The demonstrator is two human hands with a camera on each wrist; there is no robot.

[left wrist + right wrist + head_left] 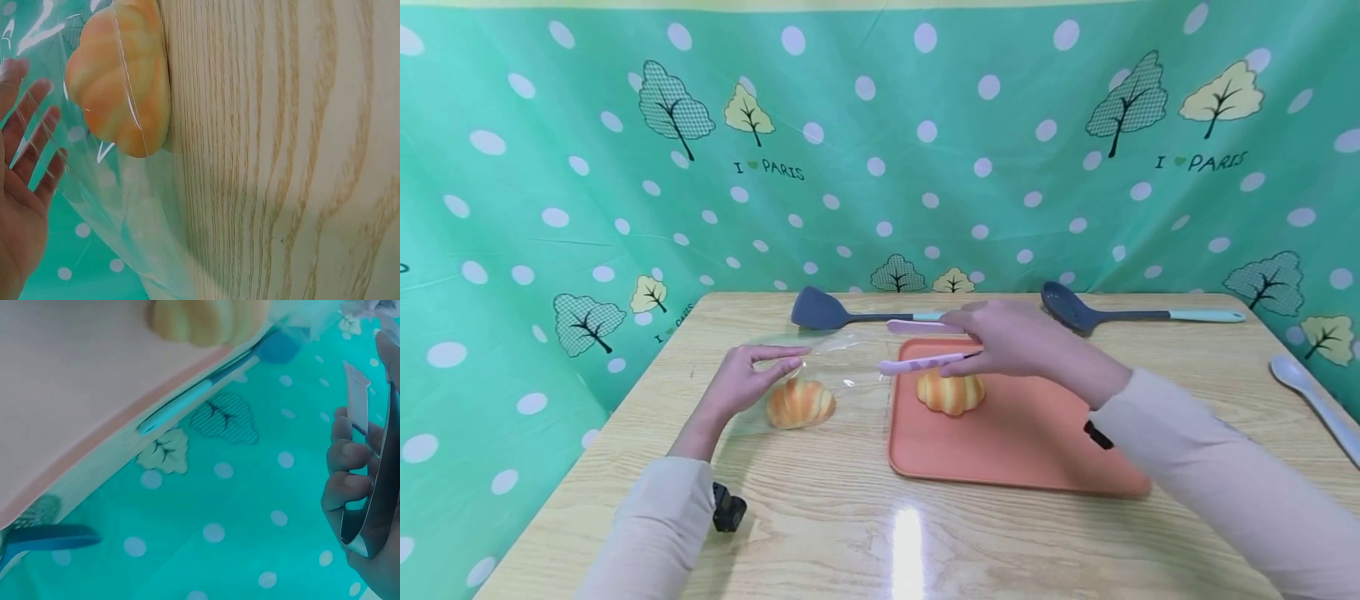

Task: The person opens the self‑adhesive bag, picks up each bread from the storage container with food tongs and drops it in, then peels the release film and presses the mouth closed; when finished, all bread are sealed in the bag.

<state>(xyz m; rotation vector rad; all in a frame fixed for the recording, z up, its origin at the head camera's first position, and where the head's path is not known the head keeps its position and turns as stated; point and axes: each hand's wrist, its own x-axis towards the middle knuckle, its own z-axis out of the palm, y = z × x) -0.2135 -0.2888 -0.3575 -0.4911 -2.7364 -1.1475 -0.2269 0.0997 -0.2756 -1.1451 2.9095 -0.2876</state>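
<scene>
A clear plastic bag (850, 367) lies on the left of the table with a croissant-shaped bread (797, 403) inside it. My left hand (747, 379) pinches the bag's upper film above this bread; in the left wrist view, the fingers (39, 134) show through the film. My right hand (1003, 337) grips metal tongs (375, 494) with pale purple tips. Their two arms stand apart in the head view, pointing left near the bag's right end. Below them, a second bread (951, 393) rests on the orange tray (1015, 450), partly covered by the lower tong arm.
Behind the bag lies a dark spatula (820, 310) whose handle runs behind the tongs. A dark slotted ladle (1071, 310) lies at the back right. One pale spoon (1311, 400) is near the right edge. A green dotted cloth (880, 208) hangs behind the table.
</scene>
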